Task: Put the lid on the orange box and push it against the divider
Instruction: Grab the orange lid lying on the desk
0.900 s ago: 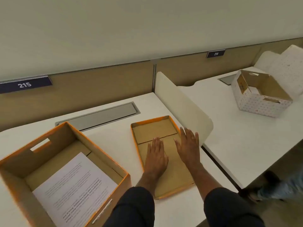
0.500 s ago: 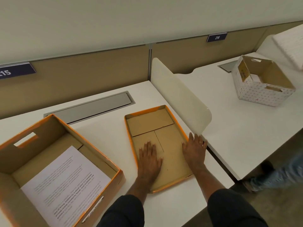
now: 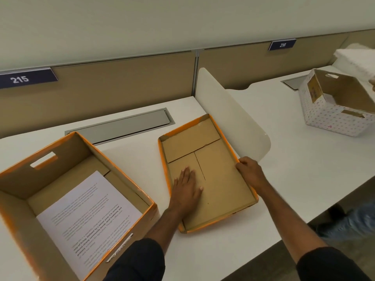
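The orange box (image 3: pixel 125 216) stands uncovered at the lower left of the white desk, with a printed sheet (image 3: pixel 87 216) lying inside it. Its orange lid (image 3: pixel 219 191) lies upside down on the desk, brown inside facing up, right beside the cream divider (image 3: pixel 233 118). My left hand (image 3: pixel 187 186) rests flat on the lid's inner face, fingers spread. My right hand (image 3: pixel 248 169) curls over the lid's right rim, between the lid and the divider.
A grey cable hatch (image 3: pixel 121 126) is set into the desk behind the box. Beyond the divider, a white dotted box (image 3: pixel 332 116) stands uncovered on the neighbouring desk, and someone's shoe and trouser leg (image 3: pixel 345 222) show on the floor. The desk's front edge (image 3: pixel 263 248) runs below the lid.
My right hand has slid off the lid's inner face to its right rim and curled over it. My left hand stays flat inside the lid. The camera view has shifted.
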Available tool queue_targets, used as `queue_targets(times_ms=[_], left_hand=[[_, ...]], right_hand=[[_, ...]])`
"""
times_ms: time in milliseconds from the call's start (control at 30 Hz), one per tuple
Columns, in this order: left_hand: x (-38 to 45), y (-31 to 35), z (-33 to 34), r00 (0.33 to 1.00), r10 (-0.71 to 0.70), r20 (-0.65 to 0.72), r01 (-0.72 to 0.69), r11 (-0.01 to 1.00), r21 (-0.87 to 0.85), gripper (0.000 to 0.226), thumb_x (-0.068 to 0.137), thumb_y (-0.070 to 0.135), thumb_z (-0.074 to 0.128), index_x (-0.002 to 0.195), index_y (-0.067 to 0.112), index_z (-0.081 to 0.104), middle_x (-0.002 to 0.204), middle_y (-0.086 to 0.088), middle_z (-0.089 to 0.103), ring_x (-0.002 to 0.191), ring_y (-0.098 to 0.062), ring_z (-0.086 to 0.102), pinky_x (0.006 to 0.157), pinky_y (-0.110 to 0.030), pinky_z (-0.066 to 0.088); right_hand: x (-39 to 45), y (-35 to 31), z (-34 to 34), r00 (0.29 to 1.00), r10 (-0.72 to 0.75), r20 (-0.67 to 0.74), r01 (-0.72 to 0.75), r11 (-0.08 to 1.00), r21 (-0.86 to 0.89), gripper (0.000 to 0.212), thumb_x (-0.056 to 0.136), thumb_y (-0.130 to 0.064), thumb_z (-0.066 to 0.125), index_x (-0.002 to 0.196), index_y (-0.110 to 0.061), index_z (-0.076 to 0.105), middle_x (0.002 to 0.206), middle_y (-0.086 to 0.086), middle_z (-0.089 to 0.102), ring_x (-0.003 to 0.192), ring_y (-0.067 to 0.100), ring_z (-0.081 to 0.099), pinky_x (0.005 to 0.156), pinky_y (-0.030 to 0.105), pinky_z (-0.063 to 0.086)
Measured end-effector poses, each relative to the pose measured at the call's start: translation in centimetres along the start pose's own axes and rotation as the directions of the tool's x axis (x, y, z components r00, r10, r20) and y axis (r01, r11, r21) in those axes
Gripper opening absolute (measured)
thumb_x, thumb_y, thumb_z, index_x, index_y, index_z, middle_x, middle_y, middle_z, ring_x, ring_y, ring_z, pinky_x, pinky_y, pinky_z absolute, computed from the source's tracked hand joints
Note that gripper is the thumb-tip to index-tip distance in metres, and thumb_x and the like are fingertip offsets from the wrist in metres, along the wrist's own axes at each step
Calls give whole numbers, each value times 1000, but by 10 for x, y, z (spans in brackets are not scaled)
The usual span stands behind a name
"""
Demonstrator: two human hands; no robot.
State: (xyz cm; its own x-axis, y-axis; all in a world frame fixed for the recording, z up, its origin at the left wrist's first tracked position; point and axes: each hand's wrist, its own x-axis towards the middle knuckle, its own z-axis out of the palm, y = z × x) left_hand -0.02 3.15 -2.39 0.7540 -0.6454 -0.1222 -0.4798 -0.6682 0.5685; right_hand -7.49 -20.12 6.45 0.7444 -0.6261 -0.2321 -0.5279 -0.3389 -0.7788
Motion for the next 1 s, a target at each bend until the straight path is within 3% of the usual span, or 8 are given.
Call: queue_targets(times_ms=[100, 233, 467, 600, 700, 767, 900, 1000], left_hand=[[-1, 25, -30, 996, -79, 47, 91, 931, -354, 68, 104, 51, 32, 159, 16, 14, 170, -8, 0, 157, -23, -3, 127, -41, 5], [-4, 69, -78, 977, -168, 131, 212, 697, -685, 75, 99, 66, 21, 156, 18, 26, 168, -7, 19, 156, -26, 10, 127, -48, 7], [-25, 92, -142, 992, -125, 36, 95, 513, -853, 60, 100, 64, 19, 144, 29, 41, 161, -2, 35, 145, -18, 33, 114, -44, 30], [-39, 81, -170, 978, -207, 39, 125, 420, -899, 54, 96, 64, 40, 125, 22, 57, 122, -6, 64, 116, -29, 65, 96, -46, 53], [-52, 66, -184, 958, -285, -18, 74, 308, -949, 40, 97, 45, 57, 123, 14, 60, 108, -10, 67, 108, -33, 68, 88, -44, 58], [-63, 55, -194, 947, -319, -26, 42, 204, -978, 25, 97, 33, 62, 117, 18, 58, 110, -11, 65, 105, -31, 66, 86, -40, 58], [-90, 32, -211, 939, -342, -18, -3, 45, -999, 22, 96, 17, 62, 116, 22, 54, 112, -8, 66, 101, -28, 66, 81, -40, 59], [-113, 14, -222, 922, -386, -27, -29, 0, -1000, 32, 90, 16, 68, 119, 21, 56, 111, -6, 69, 100, -29, 67, 74, -39, 57]], right_hand=[[-12, -35, -7, 997, 1, 75, -17, 976, 219, 10, 88, -30, 64, 97, -24, 67, 91, 2, 71, 75, 17, 66, 69, 34, 51], [-30, -76, 3, 993, -96, 64, 79, 970, 232, 9, 86, -34, 68, 94, -29, 64, 94, 1, 69, 79, 20, 66, 68, 33, 51], [-71, -132, 51, 955, -274, 115, 253, 953, 165, 31, 95, -57, 51, 114, -33, 50, 95, -22, 55, 83, -1, 56, 61, 18, 41], [-87, -152, 81, 927, -326, 184, 293, 938, 186, 26, 103, -50, 37, 116, -33, 51, 102, -6, 64, 86, 7, 65, 63, 21, 49], [-97, -165, 97, 874, -435, 218, 396, 896, 199, 22, 106, -39, 36, 120, -38, 52, 101, -20, 63, 82, -1, 66, 61, 9, 47], [-100, -172, 104, 830, -499, 249, 452, 864, 224, 30, 106, -35, 39, 132, -33, 53, 116, -14, 64, 88, -1, 65, 70, 9, 48], [-98, -175, 119, 762, -582, 284, 571, 810, 130, 42, 104, -34, 43, 145, -28, 45, 145, -1, 51, 117, 17, 57, 98, 34, 48], [-87, -176, 127, 783, -572, 245, 594, 804, -19, 46, 102, -35, 50, 146, -24, 43, 154, 6, 46, 133, 29, 50, 110, 53, 42]])
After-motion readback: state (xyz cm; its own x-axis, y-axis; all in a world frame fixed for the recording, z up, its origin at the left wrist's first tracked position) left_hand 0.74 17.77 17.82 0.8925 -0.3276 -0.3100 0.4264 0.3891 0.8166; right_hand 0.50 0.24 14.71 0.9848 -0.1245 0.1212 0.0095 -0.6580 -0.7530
